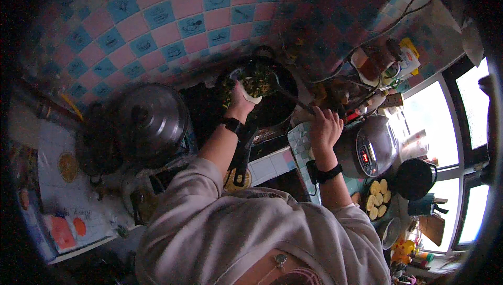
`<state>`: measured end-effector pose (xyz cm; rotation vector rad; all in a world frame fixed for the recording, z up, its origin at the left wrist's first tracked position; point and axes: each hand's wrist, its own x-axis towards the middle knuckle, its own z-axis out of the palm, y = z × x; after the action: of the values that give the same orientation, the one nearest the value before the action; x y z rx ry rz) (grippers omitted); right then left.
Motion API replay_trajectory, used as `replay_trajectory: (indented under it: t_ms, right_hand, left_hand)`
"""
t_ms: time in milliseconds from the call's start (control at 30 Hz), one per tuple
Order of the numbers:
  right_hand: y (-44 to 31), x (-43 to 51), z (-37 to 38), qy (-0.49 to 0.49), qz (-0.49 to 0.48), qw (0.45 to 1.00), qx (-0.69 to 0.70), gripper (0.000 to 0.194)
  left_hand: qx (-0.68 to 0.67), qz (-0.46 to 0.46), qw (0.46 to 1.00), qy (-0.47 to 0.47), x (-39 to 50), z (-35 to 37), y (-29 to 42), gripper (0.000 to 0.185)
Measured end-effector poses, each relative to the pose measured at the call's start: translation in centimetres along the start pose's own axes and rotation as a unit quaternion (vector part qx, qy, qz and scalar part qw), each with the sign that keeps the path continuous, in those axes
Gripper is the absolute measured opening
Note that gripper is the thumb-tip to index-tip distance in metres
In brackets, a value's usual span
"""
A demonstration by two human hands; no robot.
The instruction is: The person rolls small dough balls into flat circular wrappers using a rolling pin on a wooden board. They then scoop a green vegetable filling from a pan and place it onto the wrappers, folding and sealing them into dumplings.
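My left hand (239, 102) grips a pale dish (252, 98) by its near edge, above a dark wok (281, 114) on the stove. Chopped green and yellowish food (255, 80) shows at the dish and in the wok area. How much of it lies in each is hard to tell in the dim light. In my right hand (327, 127) is the dark handle of a cooking spatula (292, 97). Its metal head reaches the food from the right. The wok's long handle (243, 159) points toward my body, beneath my left forearm.
A large lidded metal pot (151, 121) stands left of the wok. To the right sit a rice cooker (373, 145) with a lit display, a plate of pale round slices (378, 200), a black pan (415, 179) and a knife block (422, 205). A tiled wall (188, 25) rises behind the stove.
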<state>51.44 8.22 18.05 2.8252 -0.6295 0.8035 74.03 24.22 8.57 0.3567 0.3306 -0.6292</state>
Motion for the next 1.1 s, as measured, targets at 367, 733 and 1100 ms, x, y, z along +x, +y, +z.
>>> replay_trajectory:
  t_ms: [367, 733, 1100]
  right_hand:
    - [-1.8, -0.2, -0.1, 0.055, -0.022, 0.998, 0.02, 0.03]
    - [-1.6, -0.4, -0.2, -0.043, 0.104, 0.989, 0.096, 0.029]
    - [-0.3, -2.7, 4.3, -0.222, 0.184, 0.953, 0.093, 0.023]
  left_hand:
    - [0.0, -0.033, 0.998, -0.054, 1.0, -2.0, 1.2, 0.049]
    - [-0.02, -0.048, 0.998, 0.029, 0.7, -2.7, 2.6, 0.05]
    - [-0.011, -0.019, 0.999, -0.036, -0.7, -2.7, 4.2, 0.064]
